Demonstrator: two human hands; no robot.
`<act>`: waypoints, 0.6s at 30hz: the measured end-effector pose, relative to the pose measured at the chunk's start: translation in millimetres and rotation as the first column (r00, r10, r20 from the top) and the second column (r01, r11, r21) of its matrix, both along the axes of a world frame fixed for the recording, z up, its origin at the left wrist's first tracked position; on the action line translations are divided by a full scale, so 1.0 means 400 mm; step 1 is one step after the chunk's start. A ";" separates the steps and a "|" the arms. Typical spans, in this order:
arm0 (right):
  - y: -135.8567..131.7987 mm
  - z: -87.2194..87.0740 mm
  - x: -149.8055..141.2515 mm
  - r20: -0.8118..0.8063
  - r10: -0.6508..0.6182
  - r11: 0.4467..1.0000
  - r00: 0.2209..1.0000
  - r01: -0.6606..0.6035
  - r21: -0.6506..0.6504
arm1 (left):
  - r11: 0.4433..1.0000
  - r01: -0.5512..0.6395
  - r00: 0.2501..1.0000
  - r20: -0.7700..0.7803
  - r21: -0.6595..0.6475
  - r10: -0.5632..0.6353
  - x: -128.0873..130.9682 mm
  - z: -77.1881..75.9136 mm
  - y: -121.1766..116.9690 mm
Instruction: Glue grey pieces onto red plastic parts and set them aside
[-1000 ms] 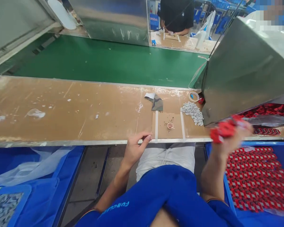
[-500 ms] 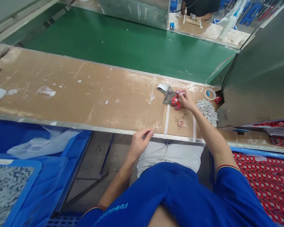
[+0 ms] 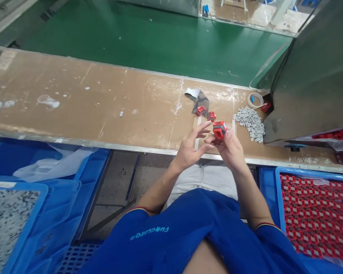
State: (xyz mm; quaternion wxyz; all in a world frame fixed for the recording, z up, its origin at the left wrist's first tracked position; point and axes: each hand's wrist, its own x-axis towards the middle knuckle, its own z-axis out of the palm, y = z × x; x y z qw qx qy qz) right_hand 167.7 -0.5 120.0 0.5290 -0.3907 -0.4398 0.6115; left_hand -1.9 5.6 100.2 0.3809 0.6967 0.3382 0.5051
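Observation:
A small red and grey plastic piece (image 3: 220, 129) with a pale patch on its side is in my right hand (image 3: 231, 148), gripped between thumb and fingers. Just left of it, my left hand (image 3: 190, 149) has its fingers apart and holds nothing. Beyond my hands, two similar red pieces lie on the bench: one red piece (image 3: 200, 110) rests on a camouflage-patterned strip (image 3: 201, 99), the other red piece (image 3: 212, 116) sits at its right edge. The heap of small grey pieces (image 3: 249, 122) lies to the right of my right hand.
A roll of tape (image 3: 255, 100) lies behind the grey heap, beside a metal panel (image 3: 305, 83). The green belt (image 3: 160, 45) runs behind the bench (image 3: 148, 114). A crate of red pieces (image 3: 317, 213) stands at right; a blue crate of grey pieces (image 3: 42, 190) stands at left.
My right hand has picked up one red piece from the camouflage strip and brought it nearer to me. My left hand has risen from the bench edge toward it, its fingers spreading.

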 end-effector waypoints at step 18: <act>-0.203 -0.141 0.061 0.313 0.068 0.990 0.947 -0.025 -0.140 | 0.899 0.213 0.972 -0.011 -0.383 -0.235 0.011 -0.163 -0.046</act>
